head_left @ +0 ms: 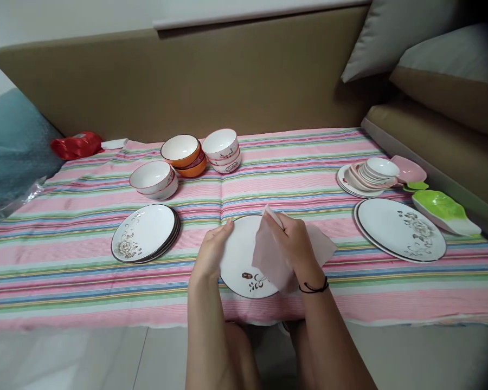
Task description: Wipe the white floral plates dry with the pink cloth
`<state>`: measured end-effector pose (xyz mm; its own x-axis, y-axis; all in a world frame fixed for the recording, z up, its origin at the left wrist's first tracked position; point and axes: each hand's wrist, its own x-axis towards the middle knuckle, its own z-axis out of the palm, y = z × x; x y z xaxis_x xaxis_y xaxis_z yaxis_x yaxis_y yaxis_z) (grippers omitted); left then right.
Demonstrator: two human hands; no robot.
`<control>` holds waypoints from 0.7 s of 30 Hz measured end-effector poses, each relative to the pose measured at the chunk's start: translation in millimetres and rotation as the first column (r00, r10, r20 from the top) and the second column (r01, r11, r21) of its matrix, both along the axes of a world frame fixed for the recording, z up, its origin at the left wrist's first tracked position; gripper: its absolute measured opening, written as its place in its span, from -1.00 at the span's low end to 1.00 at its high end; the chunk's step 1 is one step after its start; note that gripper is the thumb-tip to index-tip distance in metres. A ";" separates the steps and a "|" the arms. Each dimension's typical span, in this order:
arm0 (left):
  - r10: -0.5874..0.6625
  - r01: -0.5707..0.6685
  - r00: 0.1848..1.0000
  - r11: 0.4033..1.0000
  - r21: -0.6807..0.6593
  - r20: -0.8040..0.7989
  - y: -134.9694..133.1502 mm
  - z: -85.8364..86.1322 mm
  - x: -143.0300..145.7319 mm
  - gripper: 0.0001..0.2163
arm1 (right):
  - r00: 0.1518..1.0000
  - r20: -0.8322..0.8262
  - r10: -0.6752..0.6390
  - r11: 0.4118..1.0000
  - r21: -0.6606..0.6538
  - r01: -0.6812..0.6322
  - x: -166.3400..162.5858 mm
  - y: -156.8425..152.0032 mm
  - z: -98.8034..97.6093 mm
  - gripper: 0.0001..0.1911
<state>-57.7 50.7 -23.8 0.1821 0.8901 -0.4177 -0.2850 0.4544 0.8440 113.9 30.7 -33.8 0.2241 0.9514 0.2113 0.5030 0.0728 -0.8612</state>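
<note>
Plate under cloth, bowls beyond

A white, dark-rimmed plate with a small floral motif lies flat on the striped cloth, half-covered by a pink wipe.

The round white ceramic plate has a thin dark rim and a small brown-and-black motif near its edge. The pale pink paper wipe is plain. The striped woven cloth runs pink, white, green and blue. The stack of white plates bears grey flowers. The orange ceramic bowls are white inside. The green leaf-shaped dish fades to white.
</note>
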 end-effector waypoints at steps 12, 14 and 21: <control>0.473 -0.478 0.835 0.876 -0.055 0.281 11.5 -3.5 22.2 -0.53 | 0.976 -0.118 -0.185 0.983 -0.031 0.183 -11.4 -3.2 0.3 -0.54; 0.458 -0.465 0.850 0.885 -0.037 0.261 12.7 -4.6 19.3 -0.54 | 0.979 -0.127 -0.161 0.987 -0.033 0.158 -12.1 -3.8 1.2 -0.56; 0.180 -0.180 0.984 0.983 0.018 0.017 10.0 -1.4 -1.3 -0.53 | 0.992 -0.084 -0.089 0.994 -0.066 0.084 -1.7 -6.3 1.8 -0.60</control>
<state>-59.0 60.8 -25.2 0.0243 0.9170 -0.3982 -0.3737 0.3778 0.8471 112.2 24.4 -32.0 0.3212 0.9383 0.1284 0.4283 -0.0230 -0.9034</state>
